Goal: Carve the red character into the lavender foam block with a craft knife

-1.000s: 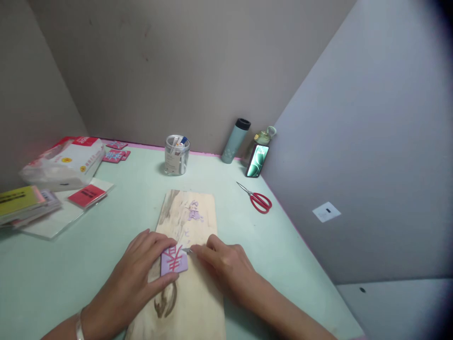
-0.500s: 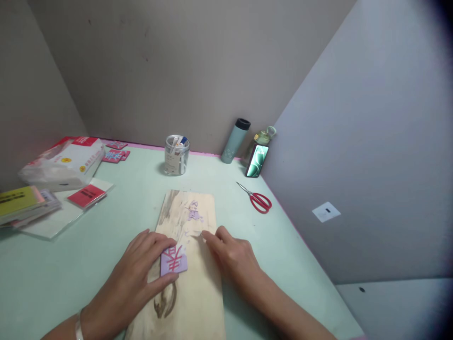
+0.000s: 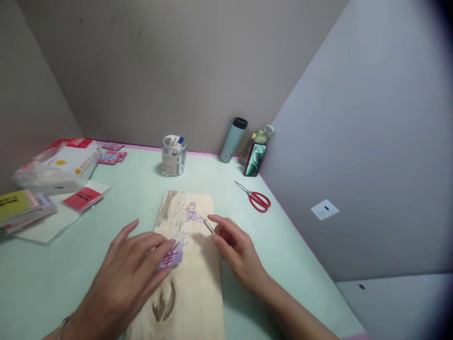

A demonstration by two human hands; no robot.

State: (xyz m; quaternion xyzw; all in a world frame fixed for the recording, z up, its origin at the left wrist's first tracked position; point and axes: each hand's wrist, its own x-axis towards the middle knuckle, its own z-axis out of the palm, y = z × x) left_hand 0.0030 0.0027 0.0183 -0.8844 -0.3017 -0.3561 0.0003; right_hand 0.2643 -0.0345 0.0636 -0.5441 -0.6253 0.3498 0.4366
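A small purple square (image 3: pixel 174 254) with red strokes is pinched between the thumb and fingers of my left hand (image 3: pixel 123 271), over the wooden board (image 3: pixel 198 288); the fingers cover part of it, and one finger is raised. My right hand (image 3: pixel 236 245) grips a craft knife (image 3: pixel 208 225) by its thin silver handle at the board's right edge. Its tip points toward a purple cut-out figure (image 3: pixel 192 212) lying near the board's far end. Small purple scraps (image 3: pixel 184 236) lie between the figure and the square. Dark brown markings show on the board.
Red-handled scissors (image 3: pixel 259 200) lie right of the board. Behind stand a glass jar (image 3: pixel 174 158) of pens, a teal tumbler (image 3: pixel 233 139), a green bottle and a propped phone (image 3: pixel 255 160). Leftward are a plastic packet (image 3: pixel 67 165), red cards (image 3: pixel 84 199) and stacked packs (image 3: pixel 21 208).
My left hand has lifted and tilted the purple square slightly leftward. My right hand has turned, moving the knife tip up from the scraps toward the purple figure. The view has shifted slightly.
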